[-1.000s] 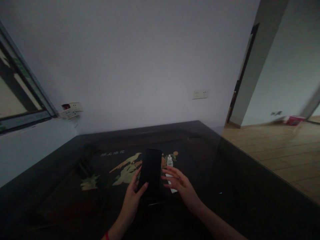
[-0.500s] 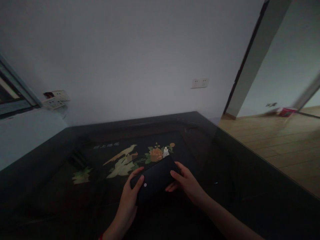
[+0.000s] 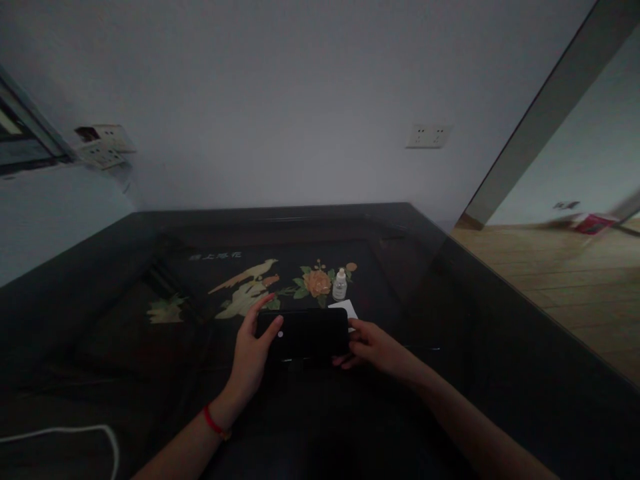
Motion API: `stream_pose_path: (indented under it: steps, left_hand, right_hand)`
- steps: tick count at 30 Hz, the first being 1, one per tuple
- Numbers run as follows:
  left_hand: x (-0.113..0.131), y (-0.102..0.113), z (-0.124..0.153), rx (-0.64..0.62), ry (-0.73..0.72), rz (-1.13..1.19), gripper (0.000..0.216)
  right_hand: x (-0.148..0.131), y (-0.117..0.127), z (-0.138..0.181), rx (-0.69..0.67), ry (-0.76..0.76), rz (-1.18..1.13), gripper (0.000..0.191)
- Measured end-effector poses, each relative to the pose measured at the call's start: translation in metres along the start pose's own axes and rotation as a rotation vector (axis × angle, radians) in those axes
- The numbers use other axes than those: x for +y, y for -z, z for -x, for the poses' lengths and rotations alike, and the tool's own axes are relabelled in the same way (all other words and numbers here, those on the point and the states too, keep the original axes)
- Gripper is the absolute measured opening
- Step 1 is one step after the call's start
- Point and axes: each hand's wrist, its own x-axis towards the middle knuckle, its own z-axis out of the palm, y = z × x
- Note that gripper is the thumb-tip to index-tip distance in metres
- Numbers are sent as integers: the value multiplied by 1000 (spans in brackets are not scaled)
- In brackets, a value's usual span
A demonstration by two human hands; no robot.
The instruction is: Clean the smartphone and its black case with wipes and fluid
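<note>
A black oblong case (image 3: 310, 337) with a small round light mark near its left end lies level between my hands, low over the dark table. My left hand (image 3: 251, 350) grips its left end, thumb on the near face and index finger along the top edge. My right hand (image 3: 373, 345) holds the right end, its fingers curled at the side and partly under it. Just behind the right end a flat white piece (image 3: 345, 307), paper or cloth, is partly hidden by the case. Beyond it a small clear bottle (image 3: 340, 285) with a white cap stands upright.
The glossy dark table (image 3: 390, 407) bears a bird-and-flower picture. A white cable (image 3: 70, 429) curves at the lower left. Wall sockets (image 3: 429, 136) sit above the table's back edge, and a red and white object (image 3: 595, 223) is on the floor at right.
The case has turned from a slant to level. The white piece behind it and the cable at lower left now show. My view has tilted down, and the whole bottle is visible.
</note>
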Motion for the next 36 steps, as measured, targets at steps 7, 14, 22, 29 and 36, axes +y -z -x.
stream_pose_path:
  steps: [7,14,22,29,36]
  left_hand:
    - [1,-1,2,-18,126,97,40]
    - [4,-1,4,3,88,85,38]
    - [12,-4,5,18,99,206,39]
    - [19,-8,6,-25,174,292,36]
    - [21,-9,6,-46,211,309,36]
  right_hand:
    - [2,-5,-3,36,32,-5,46]
    - [6,-9,-6,58,68,13,44]
    - [-3,-15,0,111,160,19,42]
    - [-8,-12,3,84,146,-11,47]
    - [-12,-12,6,83,101,24,51]
